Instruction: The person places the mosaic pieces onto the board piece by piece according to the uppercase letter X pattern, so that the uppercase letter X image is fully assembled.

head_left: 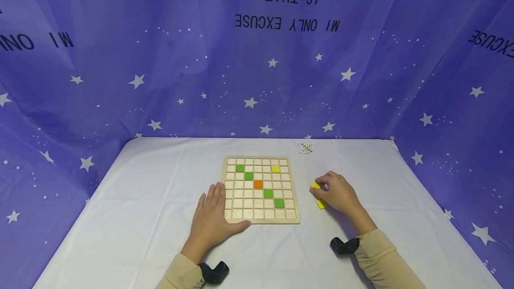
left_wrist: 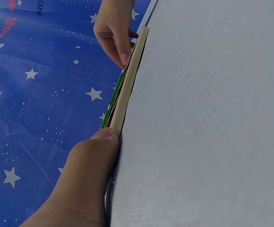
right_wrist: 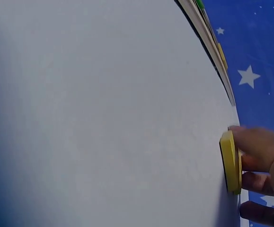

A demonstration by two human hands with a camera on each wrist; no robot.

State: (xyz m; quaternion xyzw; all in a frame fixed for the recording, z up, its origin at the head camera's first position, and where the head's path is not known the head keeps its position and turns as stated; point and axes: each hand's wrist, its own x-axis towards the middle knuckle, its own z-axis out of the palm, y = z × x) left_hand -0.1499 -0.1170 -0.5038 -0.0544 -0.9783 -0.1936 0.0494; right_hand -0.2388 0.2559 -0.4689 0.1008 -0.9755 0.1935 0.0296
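A wooden grid board point(head_left: 265, 221) lies on the table with several green tiles point(head_left: 268, 193), an orange tile point(head_left: 258, 184) and one yellow tile point(head_left: 275, 169) in its squares. My left hand point(head_left: 210, 222) rests at its lower left corner, fingers straight along the left side. The left thumb point(left_wrist: 92, 151) touches the board's near edge. To the right of the board, my right hand point(head_left: 339, 193) pinches a yellow tile point(head_left: 315, 185) between thumb and fingers. Another yellow tile point(head_left: 321, 204) lies just below those fingertips; the palm hides whatever is under it.
A small printed card point(head_left: 307, 148) with a coloured grid lies beyond the board's upper right corner. White cloth point(head_left: 136, 200) covers the table. A purple starry curtain point(head_left: 209, 79) hangs behind and along both sides. A black device point(head_left: 344, 246) sits at each wrist.
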